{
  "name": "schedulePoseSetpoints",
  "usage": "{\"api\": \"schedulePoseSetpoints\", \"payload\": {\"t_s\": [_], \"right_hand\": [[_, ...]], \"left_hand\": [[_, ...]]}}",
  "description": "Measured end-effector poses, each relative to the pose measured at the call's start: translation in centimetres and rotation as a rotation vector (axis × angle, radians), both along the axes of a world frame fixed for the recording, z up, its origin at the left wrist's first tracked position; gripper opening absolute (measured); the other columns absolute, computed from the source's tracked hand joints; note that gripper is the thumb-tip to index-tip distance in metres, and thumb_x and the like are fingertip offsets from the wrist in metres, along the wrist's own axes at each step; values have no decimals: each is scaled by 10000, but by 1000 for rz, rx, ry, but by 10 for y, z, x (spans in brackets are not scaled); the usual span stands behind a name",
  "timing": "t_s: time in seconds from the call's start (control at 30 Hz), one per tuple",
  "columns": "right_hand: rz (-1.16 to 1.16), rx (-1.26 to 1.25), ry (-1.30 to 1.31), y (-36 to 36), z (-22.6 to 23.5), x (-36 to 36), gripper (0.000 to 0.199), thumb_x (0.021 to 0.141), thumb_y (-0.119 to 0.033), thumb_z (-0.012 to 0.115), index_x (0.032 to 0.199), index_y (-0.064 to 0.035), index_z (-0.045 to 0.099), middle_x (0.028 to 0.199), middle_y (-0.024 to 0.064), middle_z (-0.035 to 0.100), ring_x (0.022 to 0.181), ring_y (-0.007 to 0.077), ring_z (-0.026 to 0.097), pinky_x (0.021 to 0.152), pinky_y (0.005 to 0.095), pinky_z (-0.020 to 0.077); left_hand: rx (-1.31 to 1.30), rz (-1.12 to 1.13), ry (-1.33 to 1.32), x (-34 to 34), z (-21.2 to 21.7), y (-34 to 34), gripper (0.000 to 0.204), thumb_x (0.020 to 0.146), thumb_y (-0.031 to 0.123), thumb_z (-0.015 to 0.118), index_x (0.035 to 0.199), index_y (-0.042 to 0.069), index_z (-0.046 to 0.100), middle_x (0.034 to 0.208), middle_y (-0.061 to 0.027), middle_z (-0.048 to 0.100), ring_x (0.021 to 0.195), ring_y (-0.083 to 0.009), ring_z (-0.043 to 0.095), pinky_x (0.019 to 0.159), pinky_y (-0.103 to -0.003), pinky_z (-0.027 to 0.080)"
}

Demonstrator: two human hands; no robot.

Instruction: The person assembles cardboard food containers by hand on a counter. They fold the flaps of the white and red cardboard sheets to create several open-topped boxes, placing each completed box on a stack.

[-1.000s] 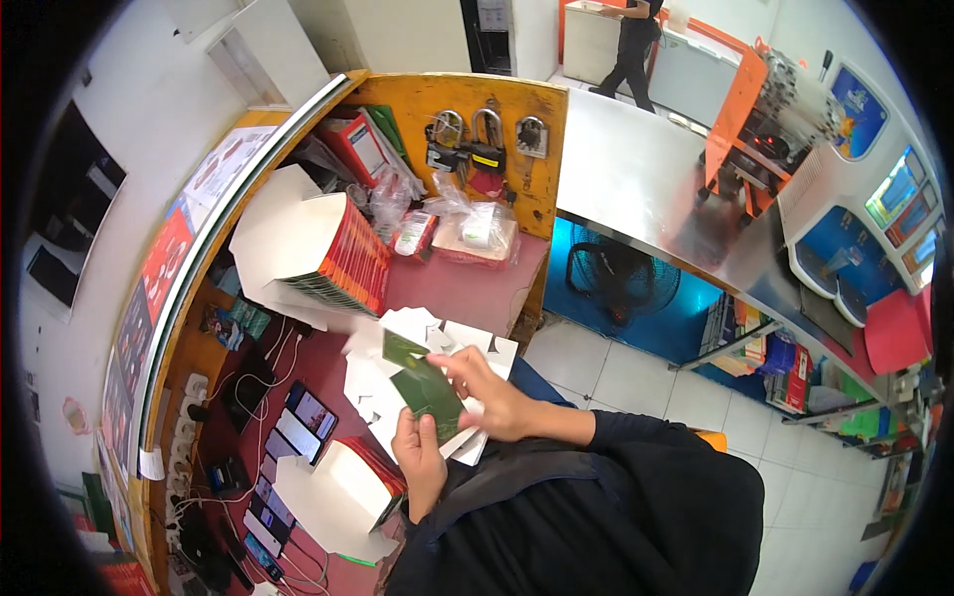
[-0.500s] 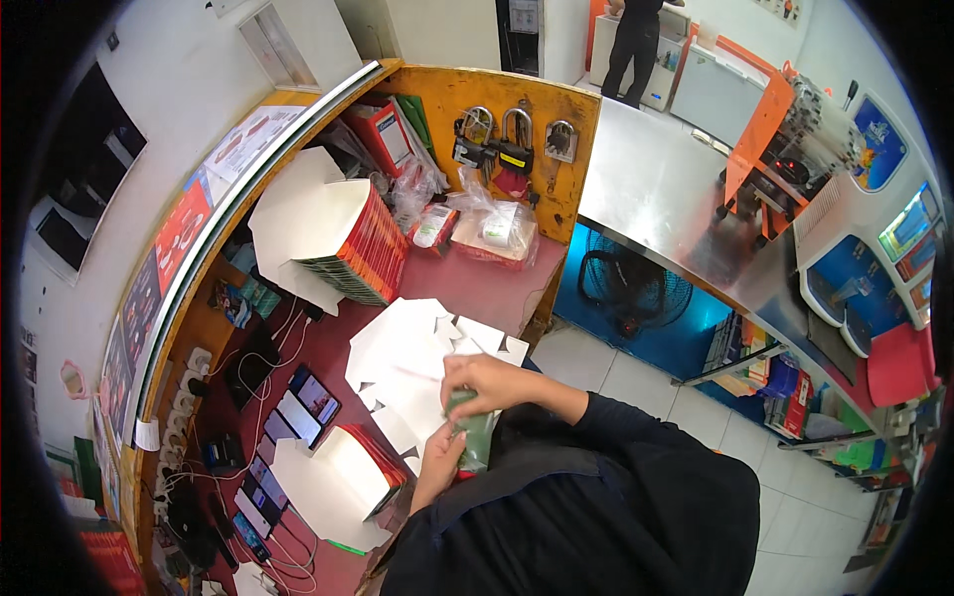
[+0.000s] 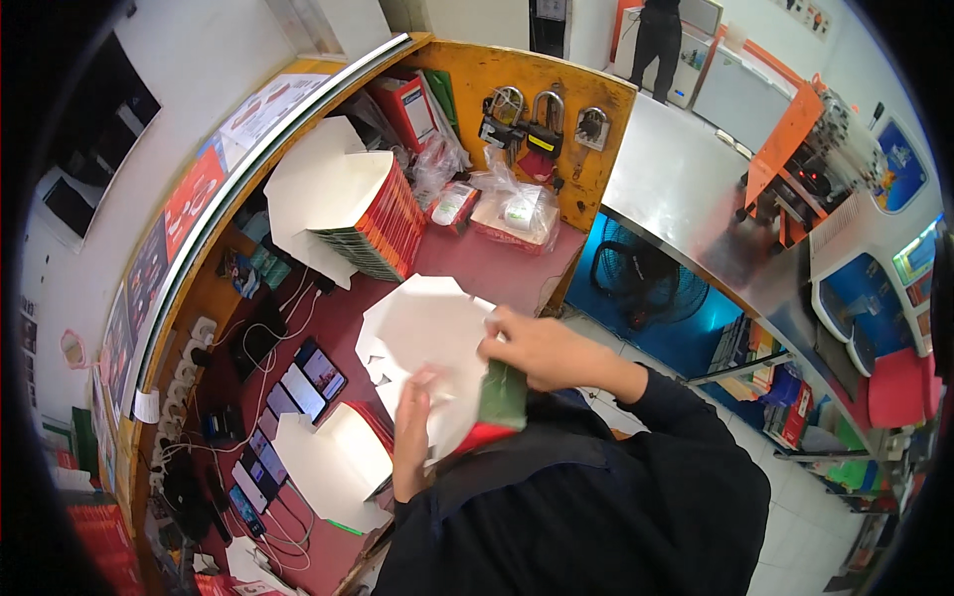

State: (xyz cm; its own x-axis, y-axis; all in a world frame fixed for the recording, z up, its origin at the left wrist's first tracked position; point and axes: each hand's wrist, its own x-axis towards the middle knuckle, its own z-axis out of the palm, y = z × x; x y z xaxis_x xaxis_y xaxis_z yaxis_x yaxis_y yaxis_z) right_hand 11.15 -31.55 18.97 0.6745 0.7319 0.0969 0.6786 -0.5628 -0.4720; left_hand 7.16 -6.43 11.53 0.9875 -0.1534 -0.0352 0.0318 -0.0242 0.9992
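A partly folded cardboard food box point(image 3: 422, 323), white inside with a green and red outer wall, is tilted in front of my body over the counter. My right hand point(image 3: 527, 348) is closed on its right edge, with the fingers bent over the rim above the green wall. My left hand point(image 3: 411, 427) lies upright along the box's near left side, fingers stretched. Its fingertips are blurred against the white board. The part of the box close to my dark clothing is hidden.
Stacked flat cartons point(image 3: 373, 219) stand at the back of the red counter point(image 3: 447, 263). A smaller carton stack point(image 3: 333, 462) lies at the left, beside several phones point(image 3: 308, 382) and white cables. Bagged packets point(image 3: 512, 214) sit below hanging padlocks point(image 3: 542, 129). A steel table point(image 3: 666, 179) stands right; a person point(image 3: 656, 45) is beyond.
The hands have moved apart, the right one up and right, the left one down and left. The green wall, earlier pinched between both hands, now shows flatter below the right hand.
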Motion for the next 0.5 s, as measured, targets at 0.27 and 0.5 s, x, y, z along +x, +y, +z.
{"api": "schedulePoseSetpoints", "payload": {"t_s": [0.27, 0.5], "right_hand": [[-371, -77, -147, -12, -117, 43, 456, 746, -56, 595, 1167, -195, 489, 954, 133, 499, 790, 337, 597, 643, 407, 510], [-154, 459, 868, 64, -157, 44, 455, 849, -358, 641, 1189, -98, 486, 892, 87, 552, 776, 185, 546, 658, 298, 501]], "left_hand": [[201, 330, 104, 16, -152, 47, 609, 698, 136, 751, 1164, -74, 420, 1026, -226, 589, 938, -296, 605, 783, -358, 482], [344, 467, -35, 25, -105, 21, 346, 731, 133, 734, 967, -3, 522, 835, -152, 649, 740, -220, 645, 623, -320, 487]]}}
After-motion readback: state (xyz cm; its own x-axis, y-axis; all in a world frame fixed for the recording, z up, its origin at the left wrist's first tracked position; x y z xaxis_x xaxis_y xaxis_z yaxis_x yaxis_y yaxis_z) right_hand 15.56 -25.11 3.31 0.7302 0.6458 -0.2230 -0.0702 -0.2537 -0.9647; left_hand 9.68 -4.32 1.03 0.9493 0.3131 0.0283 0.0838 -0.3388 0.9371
